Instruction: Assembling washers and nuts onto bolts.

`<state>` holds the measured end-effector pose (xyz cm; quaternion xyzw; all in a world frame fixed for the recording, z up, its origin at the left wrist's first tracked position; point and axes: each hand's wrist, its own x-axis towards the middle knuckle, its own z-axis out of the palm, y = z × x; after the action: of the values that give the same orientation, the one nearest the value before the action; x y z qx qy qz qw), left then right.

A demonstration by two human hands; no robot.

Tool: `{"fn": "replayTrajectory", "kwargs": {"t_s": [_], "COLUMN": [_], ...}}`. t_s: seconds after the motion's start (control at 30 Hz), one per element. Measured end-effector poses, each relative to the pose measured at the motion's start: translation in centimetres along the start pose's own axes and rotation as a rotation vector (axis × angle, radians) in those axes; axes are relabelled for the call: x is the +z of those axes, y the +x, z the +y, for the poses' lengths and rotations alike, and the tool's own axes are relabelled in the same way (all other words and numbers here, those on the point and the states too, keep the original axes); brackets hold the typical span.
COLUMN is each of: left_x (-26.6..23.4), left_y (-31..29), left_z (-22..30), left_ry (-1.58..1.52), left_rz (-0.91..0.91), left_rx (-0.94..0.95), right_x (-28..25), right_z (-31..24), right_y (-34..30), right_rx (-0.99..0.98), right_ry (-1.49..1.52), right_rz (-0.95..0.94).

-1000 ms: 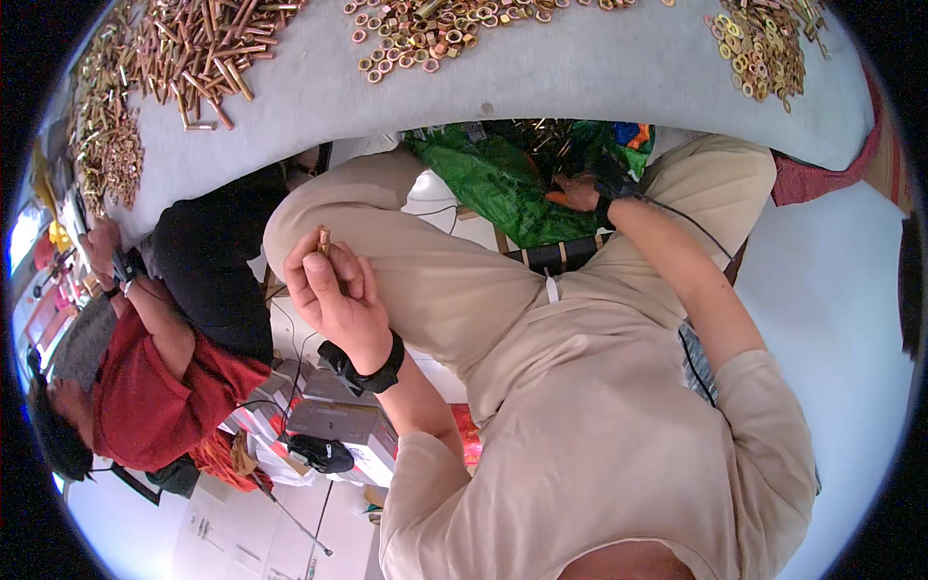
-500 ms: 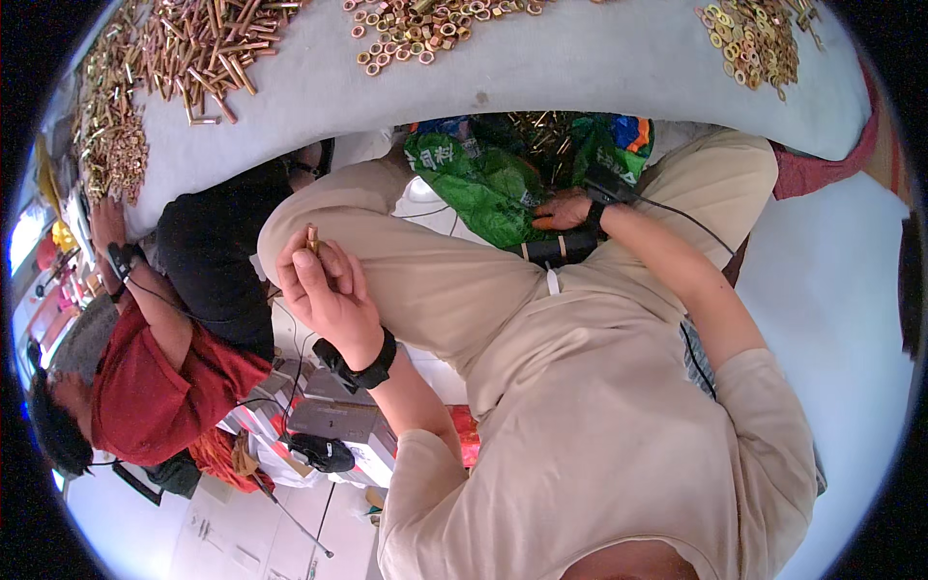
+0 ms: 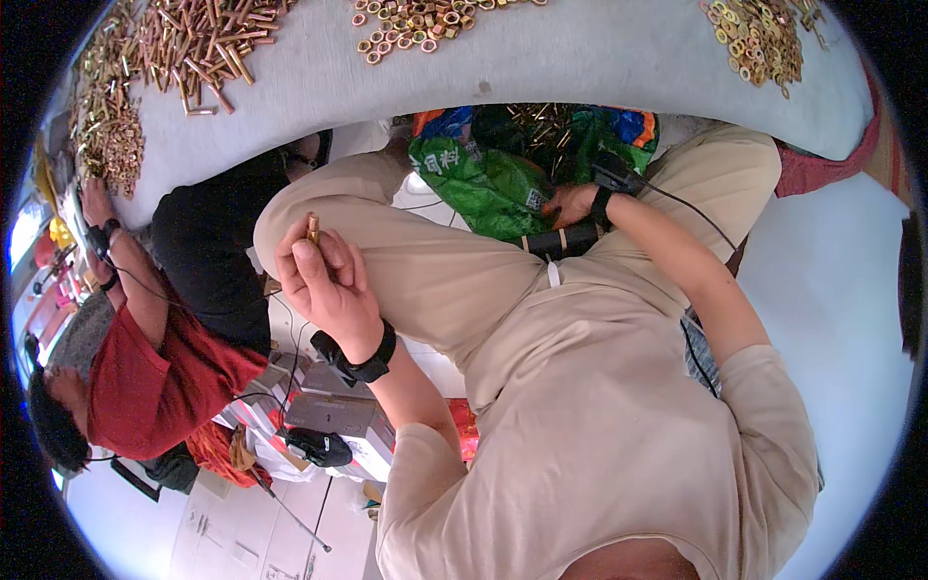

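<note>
My left hand is raised over my left thigh, closed around a small brass-coloured metal fastener. One end of it sticks up past my fingertips; the rest is covered. Between my knees sits a green woven plastic bag with blue and orange patches. Its open mouth shows many brass-coloured metal parts. My right hand is against the bag's near right side, below its mouth. The fingers there are dim and partly hidden, so whether they grip the bag does not show.
A grey-covered table curves ahead. It bears heaps of metal sleeves, hexagonal nuts and washers. On the left sits a co-worker in a red shirt, a hand at smaller parts. Grey boxes stand behind my left arm.
My right hand has shifted slightly up and to the right beside the bag, whose front looks a little spread. My left hand stays nearly still with the fastener.
</note>
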<state>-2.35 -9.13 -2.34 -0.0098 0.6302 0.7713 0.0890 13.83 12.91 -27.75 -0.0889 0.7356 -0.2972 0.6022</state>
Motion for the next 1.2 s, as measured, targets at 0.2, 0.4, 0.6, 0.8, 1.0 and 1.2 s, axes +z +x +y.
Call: {"fn": "replayTrajectory", "kwargs": {"t_s": [0.2,0.4,0.6,0.8,1.0,1.2], "left_x": [0.4,0.3,-4.2,-5.5,-4.7,-4.7], "left_y": [0.3,0.3,1.1,2.0,2.7,2.8], "left_z": [-0.2,0.6,1.5,0.7,0.3,0.2], "left_ry": [-0.018,-0.089,-0.753,-0.926,-1.034,-1.022], "left_rz": [-0.003,0.031,-0.296,-0.384,-0.486,-0.515], "left_rx": [-0.012,-0.139,-0.395,-0.415,-0.388,-0.392], "right_x": [0.6,-0.6,0.2,0.0,4.3,7.5], "right_z": [1.1,3.1,2.2,0.4,2.9,3.8], "right_y": [0.7,1.9,5.3,6.2,9.4,11.5], "right_rx": [-0.007,-0.145,0.226,-0.024,-0.432,-0.624], "right_ry": [0.181,0.329,0.454,0.112,0.497,0.823], "right_rz": [-0.091,0.125,0.778,0.233,0.238,0.386]}}
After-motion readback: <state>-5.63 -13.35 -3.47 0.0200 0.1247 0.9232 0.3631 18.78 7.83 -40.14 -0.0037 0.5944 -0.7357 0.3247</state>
